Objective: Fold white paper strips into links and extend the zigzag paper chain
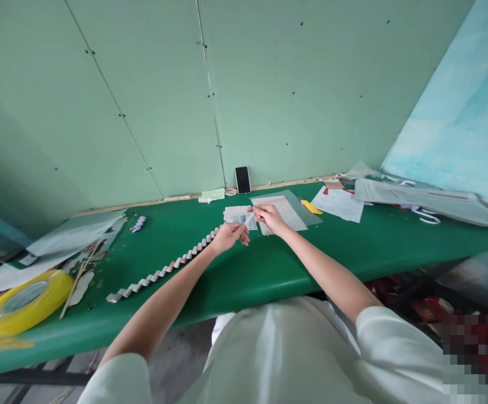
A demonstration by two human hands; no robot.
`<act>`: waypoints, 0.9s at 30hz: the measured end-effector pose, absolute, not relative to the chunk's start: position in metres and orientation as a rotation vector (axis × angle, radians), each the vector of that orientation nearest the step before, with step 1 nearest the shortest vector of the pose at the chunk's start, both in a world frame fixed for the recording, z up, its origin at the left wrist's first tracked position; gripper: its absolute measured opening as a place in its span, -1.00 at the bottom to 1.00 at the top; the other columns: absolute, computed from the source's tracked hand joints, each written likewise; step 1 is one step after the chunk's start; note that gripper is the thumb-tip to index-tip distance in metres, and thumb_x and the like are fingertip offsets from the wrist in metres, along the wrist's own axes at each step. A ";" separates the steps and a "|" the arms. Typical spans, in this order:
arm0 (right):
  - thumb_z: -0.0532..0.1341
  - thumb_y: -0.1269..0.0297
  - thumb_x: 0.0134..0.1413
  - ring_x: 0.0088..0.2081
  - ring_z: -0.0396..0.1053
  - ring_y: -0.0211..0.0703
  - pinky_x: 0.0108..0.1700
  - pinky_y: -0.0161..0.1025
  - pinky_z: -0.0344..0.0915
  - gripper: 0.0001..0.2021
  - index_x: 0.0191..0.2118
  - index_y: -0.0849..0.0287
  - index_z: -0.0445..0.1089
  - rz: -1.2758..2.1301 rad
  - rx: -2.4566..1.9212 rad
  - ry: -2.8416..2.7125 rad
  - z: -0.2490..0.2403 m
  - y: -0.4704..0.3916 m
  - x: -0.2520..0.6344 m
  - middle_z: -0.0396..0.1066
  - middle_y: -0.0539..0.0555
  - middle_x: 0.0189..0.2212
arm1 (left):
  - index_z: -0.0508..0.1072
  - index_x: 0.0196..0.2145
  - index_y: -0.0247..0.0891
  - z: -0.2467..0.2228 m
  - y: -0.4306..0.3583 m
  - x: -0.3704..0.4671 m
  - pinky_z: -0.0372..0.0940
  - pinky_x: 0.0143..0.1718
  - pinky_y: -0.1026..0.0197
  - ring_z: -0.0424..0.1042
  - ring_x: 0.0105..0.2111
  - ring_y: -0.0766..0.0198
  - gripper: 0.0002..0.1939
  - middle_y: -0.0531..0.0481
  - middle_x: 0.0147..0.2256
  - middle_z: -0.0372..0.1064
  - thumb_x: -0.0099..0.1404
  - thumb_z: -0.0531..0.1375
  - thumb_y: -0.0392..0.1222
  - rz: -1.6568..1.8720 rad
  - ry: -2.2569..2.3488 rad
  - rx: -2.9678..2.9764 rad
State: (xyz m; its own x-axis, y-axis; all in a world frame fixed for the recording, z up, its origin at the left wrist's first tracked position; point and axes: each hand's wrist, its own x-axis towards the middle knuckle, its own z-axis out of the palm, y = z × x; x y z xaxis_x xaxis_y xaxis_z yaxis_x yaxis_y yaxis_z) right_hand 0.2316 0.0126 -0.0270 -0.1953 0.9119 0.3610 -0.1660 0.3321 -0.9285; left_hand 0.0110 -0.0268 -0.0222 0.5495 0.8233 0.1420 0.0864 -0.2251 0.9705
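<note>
My left hand [229, 237] and my right hand [268, 217] meet over the middle of the green table. Between their closed fingers is a small pale paper strip [249, 218], gripped from both sides. A zigzag folded paper chain [153, 277] runs from beside my left hand down to the lower left, its upper end hidden near that hand. Printed paper pieces [233, 214] lie just behind my fingers. To the right, partly under my right hand, are pale paper sheets [291, 215].
A black phone [243, 180] leans on the wall. A yellow cutter [311, 207] and papers [340, 204] lie right. A large yellow tape roll [54, 292], thin sticks [78, 280] and sheets [73, 233] are left, near a purple item [138, 224].
</note>
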 end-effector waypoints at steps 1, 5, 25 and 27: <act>0.36 -0.18 0.15 -0.54 -0.04 -0.29 -0.43 -0.24 0.01 -0.53 -0.24 0.22 0.60 1.123 -0.699 -1.355 -0.027 0.016 0.238 0.01 -0.12 -0.59 | 0.48 -0.32 -0.34 -0.022 -0.027 0.010 0.46 -0.42 0.23 0.57 -0.51 0.23 -0.48 -0.13 -0.46 0.57 0.37 0.25 0.27 0.815 0.781 1.680; 0.36 -0.20 0.12 -0.53 -0.04 -0.29 -0.43 -0.22 0.05 -0.51 -0.22 0.21 0.58 1.015 -0.751 -1.238 -0.028 0.023 0.265 0.02 -0.12 -0.58 | 0.48 -0.34 -0.34 -0.023 -0.027 0.003 0.46 -0.43 0.21 0.57 -0.52 0.22 -0.49 -0.14 -0.47 0.57 0.37 0.27 0.25 0.785 0.811 1.674; 0.36 -0.12 0.07 -0.41 0.30 -0.12 -0.30 -0.19 0.22 -0.60 -0.42 0.18 0.54 0.702 -1.004 -1.282 -0.038 0.019 0.267 0.42 0.06 -0.50 | 0.49 -0.33 -0.34 -0.021 -0.029 0.004 0.46 -0.41 0.21 0.57 -0.50 0.22 -0.51 -0.15 -0.46 0.58 0.39 0.26 0.22 0.696 0.855 1.671; 0.28 -0.15 0.14 -0.44 0.27 -0.11 -0.31 -0.18 0.19 -0.55 -0.50 0.17 0.47 0.600 -1.117 -1.287 -0.040 0.024 0.273 0.36 0.06 -0.55 | 0.48 -0.33 -0.34 -0.022 -0.027 0.005 0.46 -0.41 0.21 0.57 -0.51 0.22 -0.54 -0.14 -0.47 0.57 0.41 0.26 0.18 0.740 0.879 1.629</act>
State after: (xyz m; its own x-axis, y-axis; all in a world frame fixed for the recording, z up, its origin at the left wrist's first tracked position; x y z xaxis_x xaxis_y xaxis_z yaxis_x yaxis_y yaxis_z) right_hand 0.2727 0.0242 -0.0404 0.2381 0.8662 0.4393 0.2199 0.3925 -0.8931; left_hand 0.0048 -0.0271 -0.0222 0.5315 0.8467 0.0261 0.1695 -0.1365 0.9760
